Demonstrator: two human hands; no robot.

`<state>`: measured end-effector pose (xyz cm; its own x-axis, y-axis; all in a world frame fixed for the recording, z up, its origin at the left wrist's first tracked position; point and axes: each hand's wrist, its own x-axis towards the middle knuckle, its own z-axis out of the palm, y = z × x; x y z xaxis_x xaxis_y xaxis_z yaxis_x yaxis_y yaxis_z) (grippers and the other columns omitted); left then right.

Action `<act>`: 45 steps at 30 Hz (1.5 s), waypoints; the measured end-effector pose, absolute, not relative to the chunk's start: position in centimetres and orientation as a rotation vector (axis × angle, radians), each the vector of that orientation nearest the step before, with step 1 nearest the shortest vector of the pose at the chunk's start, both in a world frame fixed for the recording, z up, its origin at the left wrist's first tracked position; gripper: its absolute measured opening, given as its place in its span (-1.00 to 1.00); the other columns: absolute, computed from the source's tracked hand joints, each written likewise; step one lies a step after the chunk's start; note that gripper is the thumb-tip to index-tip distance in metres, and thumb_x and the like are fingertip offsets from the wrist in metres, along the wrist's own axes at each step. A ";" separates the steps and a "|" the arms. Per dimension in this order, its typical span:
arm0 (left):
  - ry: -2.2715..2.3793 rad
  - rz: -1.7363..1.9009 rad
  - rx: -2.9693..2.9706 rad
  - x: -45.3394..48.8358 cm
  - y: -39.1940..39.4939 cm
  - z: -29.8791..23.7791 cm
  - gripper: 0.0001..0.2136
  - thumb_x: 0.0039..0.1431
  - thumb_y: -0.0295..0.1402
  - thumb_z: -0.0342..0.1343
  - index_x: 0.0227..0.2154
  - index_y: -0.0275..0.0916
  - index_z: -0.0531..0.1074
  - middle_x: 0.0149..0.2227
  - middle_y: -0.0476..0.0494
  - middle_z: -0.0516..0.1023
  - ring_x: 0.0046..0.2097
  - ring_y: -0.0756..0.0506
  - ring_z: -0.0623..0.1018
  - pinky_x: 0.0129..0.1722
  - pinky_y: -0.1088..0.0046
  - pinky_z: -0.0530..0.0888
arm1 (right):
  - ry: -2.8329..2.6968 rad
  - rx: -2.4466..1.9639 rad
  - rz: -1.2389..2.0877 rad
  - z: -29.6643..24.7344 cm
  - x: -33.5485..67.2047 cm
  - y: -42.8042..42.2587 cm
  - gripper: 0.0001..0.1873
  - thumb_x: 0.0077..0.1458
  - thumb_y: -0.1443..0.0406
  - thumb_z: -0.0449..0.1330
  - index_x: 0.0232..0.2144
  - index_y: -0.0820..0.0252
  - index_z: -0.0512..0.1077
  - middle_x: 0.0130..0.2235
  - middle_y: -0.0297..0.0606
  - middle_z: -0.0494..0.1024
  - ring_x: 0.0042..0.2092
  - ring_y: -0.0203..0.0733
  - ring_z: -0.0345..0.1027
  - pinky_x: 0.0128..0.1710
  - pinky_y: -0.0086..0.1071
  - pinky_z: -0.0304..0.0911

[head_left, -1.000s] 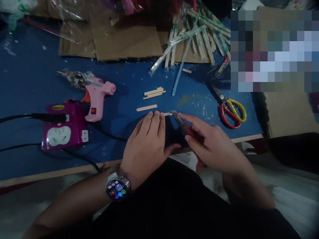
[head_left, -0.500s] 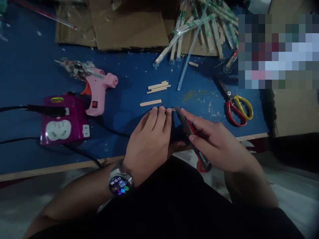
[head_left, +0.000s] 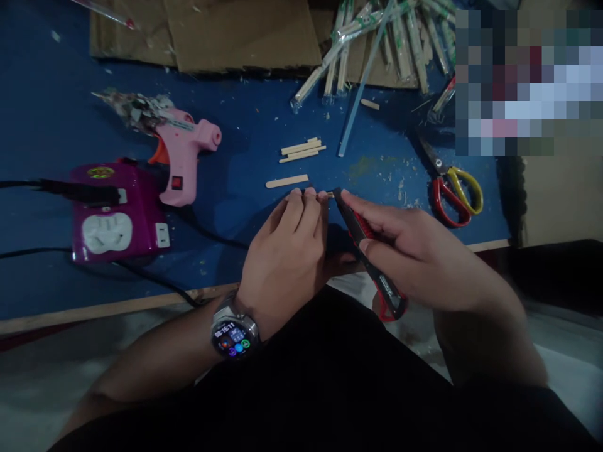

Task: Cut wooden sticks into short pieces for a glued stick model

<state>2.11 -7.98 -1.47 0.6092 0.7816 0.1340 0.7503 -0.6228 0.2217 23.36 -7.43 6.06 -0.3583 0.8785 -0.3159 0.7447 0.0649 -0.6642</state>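
Observation:
My left hand (head_left: 287,251), with a watch on its wrist, presses its fingertips down on a small wooden stick (head_left: 330,194) near the table's front edge. Most of that stick is hidden under the fingers. In my right hand (head_left: 405,245) is a red and black utility knife (head_left: 372,263), its tip at the stick's exposed end and my index finger stretched along it. Just beyond my left fingertips lies a flat popsicle stick (head_left: 287,181). A few cut wooden sticks (head_left: 301,149) lie together farther back.
A pink glue gun (head_left: 181,157) and a purple power outlet box (head_left: 117,213) with black cords stand at left. Red and yellow scissors (head_left: 452,188) lie at right. Wrapped chopsticks (head_left: 343,56), a clear glue stick (head_left: 353,122) and cardboard (head_left: 245,37) are at the back.
The whole scene sits slightly higher in view as the camera shifts. Both hands keep nearly the same place on the stick, and the knife's tip stays at its end.

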 end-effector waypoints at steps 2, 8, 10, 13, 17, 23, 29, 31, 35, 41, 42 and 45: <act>1.290 0.324 2.694 2.1 -8.0 -1.5 -0.23 0.63 -0.03 0.01 0.51 -0.72 0.24 0.45 -0.71 0.44 0.49 -0.51 0.44 0.45 -0.10 0.51 | -2.171 -1.692 1.132 5.9 23.1 -7.5 -0.24 0.39 0.32 0.12 0.58 0.07 0.32 0.34 -0.21 0.67 0.17 0.06 0.69 0.12 -0.16 0.60; 1.287 0.308 2.751 2.0 -7.9 -1.5 -0.36 0.64 -0.24 -0.03 0.51 -0.73 0.25 0.46 -0.64 0.46 0.48 -0.49 0.45 0.45 -0.04 0.52 | -2.282 -1.807 0.979 5.2 22.4 -8.6 -0.12 0.33 0.30 0.14 0.63 0.32 0.17 0.00 -0.09 0.81 -0.28 -0.11 0.64 -0.31 -0.34 0.45; 1.300 0.275 2.739 2.1 -7.9 -1.6 -0.40 0.62 -0.32 -0.06 0.52 -0.70 0.24 0.48 -0.62 0.44 0.49 -0.47 0.44 0.45 -0.05 0.52 | -2.307 -1.805 0.964 5.2 22.2 -9.1 -0.13 0.34 0.30 0.12 0.63 0.40 0.15 -0.08 -0.09 0.80 -0.31 -0.13 0.61 -0.36 -0.34 0.40; 1.315 0.249 2.737 2.1 -7.9 -1.7 -0.41 0.60 -0.38 -0.08 0.53 -0.66 0.23 0.49 -0.61 0.43 0.50 -0.44 0.43 0.45 -0.03 0.52 | -2.331 -1.800 0.940 5.2 21.9 -9.4 -0.15 0.36 0.29 0.11 0.61 0.47 0.17 -0.18 -0.11 0.78 -0.31 -0.10 0.59 -0.33 -0.31 0.39; 1.303 0.252 2.758 2.1 -7.9 -1.7 -0.40 0.59 -0.39 -0.07 0.53 -0.70 0.21 0.48 -0.62 0.43 0.51 -0.45 0.42 0.48 0.02 0.49 | -2.307 -1.839 0.910 4.9 21.7 -9.1 -0.15 0.33 0.33 0.12 0.61 0.39 0.19 -0.26 -0.20 0.76 -0.35 -0.12 0.55 -0.37 -0.33 0.31; 1.264 0.231 2.727 2.2 -7.8 -1.4 -0.39 0.56 -0.43 -0.07 0.52 -0.77 0.19 0.47 -0.71 0.41 0.50 -0.50 0.42 0.47 -0.07 0.49 | -2.287 -1.830 0.820 4.2 21.4 -9.6 -0.17 0.35 0.32 0.08 0.60 0.45 0.20 -0.33 -0.23 0.69 -0.41 -0.15 0.47 -0.39 -0.31 0.23; 1.254 0.268 2.674 2.3 -7.7 -1.6 -0.39 0.55 -0.45 -0.07 0.53 -0.72 0.19 0.49 -0.69 0.39 0.52 -0.49 0.40 0.50 -0.09 0.47 | -2.302 -1.836 0.732 3.6 20.9 -10.0 -0.18 0.33 0.33 0.10 0.58 0.40 0.25 -0.37 -0.26 0.64 -0.44 -0.18 0.39 -0.41 -0.32 0.20; 1.254 0.277 2.674 2.3 -7.7 -1.6 -0.39 0.54 -0.46 -0.06 0.53 -0.72 0.20 0.48 -0.69 0.41 0.51 -0.49 0.41 0.48 -0.10 0.49 | -2.303 -1.847 0.735 3.5 20.8 -10.2 -0.18 0.35 0.32 0.09 0.60 0.42 0.20 -0.31 -0.21 0.67 -0.42 -0.17 0.42 -0.40 -0.32 0.24; 1.252 0.281 2.687 2.3 -7.8 -1.6 -0.40 0.53 -0.48 -0.06 0.51 -0.75 0.21 0.45 -0.71 0.44 0.49 -0.50 0.43 0.46 -0.11 0.52 | -2.309 -1.860 0.742 3.5 20.8 -10.4 -0.17 0.37 0.31 0.07 0.62 0.41 0.16 -0.24 -0.16 0.71 -0.37 -0.14 0.48 -0.37 -0.30 0.27; 1.238 0.273 2.757 2.2 -7.7 -1.6 -0.38 0.53 -0.46 -0.02 0.50 -0.81 0.19 0.45 -0.72 0.44 0.46 -0.53 0.45 0.46 -0.07 0.51 | -2.319 -1.864 0.707 3.5 20.8 -10.1 -0.20 0.36 0.30 0.07 0.58 0.43 0.25 -0.32 -0.20 0.68 -0.41 -0.14 0.46 -0.38 -0.29 0.27; 1.243 0.268 2.756 2.3 -7.7 -1.6 -0.39 0.53 -0.46 -0.02 0.50 -0.80 0.20 0.45 -0.71 0.44 0.46 -0.53 0.45 0.46 -0.07 0.51 | -2.318 -1.863 0.704 3.6 20.8 -10.2 -0.20 0.37 0.30 0.07 0.58 0.44 0.23 -0.31 -0.19 0.69 -0.41 -0.14 0.46 -0.37 -0.29 0.28; 1.262 0.251 2.736 2.4 -7.7 -1.5 -0.40 0.54 -0.46 -0.04 0.51 -0.75 0.22 0.45 -0.68 0.45 0.46 -0.50 0.46 0.45 -0.05 0.52 | -2.316 -1.873 0.710 3.7 20.9 -10.7 -0.19 0.38 0.29 0.07 0.60 0.44 0.20 -0.23 -0.12 0.73 -0.37 -0.12 0.51 -0.37 -0.29 0.29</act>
<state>2.38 -7.66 -1.49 0.6393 0.7624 0.1005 0.7428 -0.6460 0.1756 20.87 -10.73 3.68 -0.2497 0.9423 -0.2229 0.9054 0.1456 -0.3987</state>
